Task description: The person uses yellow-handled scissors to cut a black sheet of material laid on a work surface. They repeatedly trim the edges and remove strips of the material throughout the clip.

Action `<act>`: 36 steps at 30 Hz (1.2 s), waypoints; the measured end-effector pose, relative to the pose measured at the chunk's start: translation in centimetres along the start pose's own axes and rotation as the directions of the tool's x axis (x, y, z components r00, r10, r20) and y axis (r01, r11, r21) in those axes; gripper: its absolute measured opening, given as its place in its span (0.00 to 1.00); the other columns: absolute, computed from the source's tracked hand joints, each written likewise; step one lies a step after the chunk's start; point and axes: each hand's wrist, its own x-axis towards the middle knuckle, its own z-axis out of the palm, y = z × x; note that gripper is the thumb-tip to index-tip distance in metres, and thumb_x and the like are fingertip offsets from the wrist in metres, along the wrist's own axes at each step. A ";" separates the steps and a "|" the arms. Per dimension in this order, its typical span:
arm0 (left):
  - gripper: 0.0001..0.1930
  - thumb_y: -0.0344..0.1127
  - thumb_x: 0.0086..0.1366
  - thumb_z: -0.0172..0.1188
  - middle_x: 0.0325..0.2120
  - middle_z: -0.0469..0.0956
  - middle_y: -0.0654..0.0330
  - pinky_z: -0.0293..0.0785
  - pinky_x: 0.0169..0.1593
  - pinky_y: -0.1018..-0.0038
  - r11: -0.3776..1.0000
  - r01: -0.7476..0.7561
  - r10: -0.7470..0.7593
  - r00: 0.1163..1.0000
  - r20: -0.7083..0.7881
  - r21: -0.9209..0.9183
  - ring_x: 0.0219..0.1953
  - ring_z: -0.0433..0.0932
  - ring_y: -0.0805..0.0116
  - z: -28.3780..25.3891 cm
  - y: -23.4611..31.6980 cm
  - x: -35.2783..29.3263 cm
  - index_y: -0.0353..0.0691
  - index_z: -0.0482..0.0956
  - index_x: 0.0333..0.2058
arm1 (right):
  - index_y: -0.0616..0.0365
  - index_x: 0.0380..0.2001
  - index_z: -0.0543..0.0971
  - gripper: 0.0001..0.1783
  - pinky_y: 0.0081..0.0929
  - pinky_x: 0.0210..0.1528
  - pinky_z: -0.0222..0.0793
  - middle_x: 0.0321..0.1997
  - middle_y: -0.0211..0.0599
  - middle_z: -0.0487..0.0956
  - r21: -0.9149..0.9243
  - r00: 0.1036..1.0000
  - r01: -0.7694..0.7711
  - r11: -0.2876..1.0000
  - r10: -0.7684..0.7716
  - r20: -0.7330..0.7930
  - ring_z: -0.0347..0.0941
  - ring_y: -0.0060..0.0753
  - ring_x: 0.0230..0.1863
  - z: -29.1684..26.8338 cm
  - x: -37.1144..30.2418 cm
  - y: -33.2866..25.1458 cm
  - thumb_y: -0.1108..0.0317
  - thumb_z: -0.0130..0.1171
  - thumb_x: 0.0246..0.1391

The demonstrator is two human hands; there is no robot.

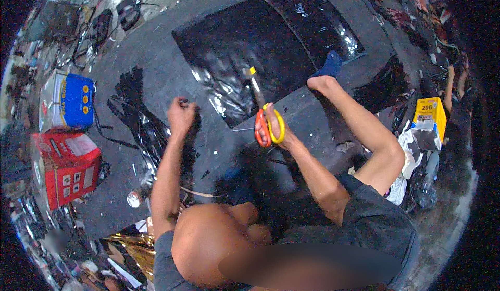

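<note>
My right hand point(275, 123) grips a pair of scissors point(263, 132) by its handles, one red and one yellow. Its blades point away from me over a glossy black plastic sheet point(250, 36), and a yellow patch shows near the tip. To the left, my left hand point(182, 115) is curled closed above the dark floor, apart from the sheet. Something dark shows at its fingers, too small to name. The sheet lies flat, with a seam or fold line across its right part. My foot point(322, 82), partly covered by dark blue cloth, rests at the sheet's right edge.
A blue-and-white box point(67, 102) and a red box point(67, 166) stand at the left. Black plastic strips point(140, 124) lie near my left arm. A yellow box point(431, 119) stands at the right beside crumpled white material point(403, 171). Gold foil point(138, 249) lies at lower left.
</note>
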 end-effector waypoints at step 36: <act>0.07 0.32 0.56 0.59 0.20 0.78 0.57 0.70 0.20 0.81 0.661 0.466 -0.279 0.880 0.384 -0.589 0.20 0.78 0.72 4.9 -1.7 -5.0 0.32 0.77 0.26 | 0.61 0.25 0.70 0.49 0.25 0.16 0.67 0.14 0.35 0.68 -0.047 0.818 -0.515 0.856 0.507 0.271 0.68 0.30 0.14 5.7 -5.8 10.7 0.18 0.34 0.37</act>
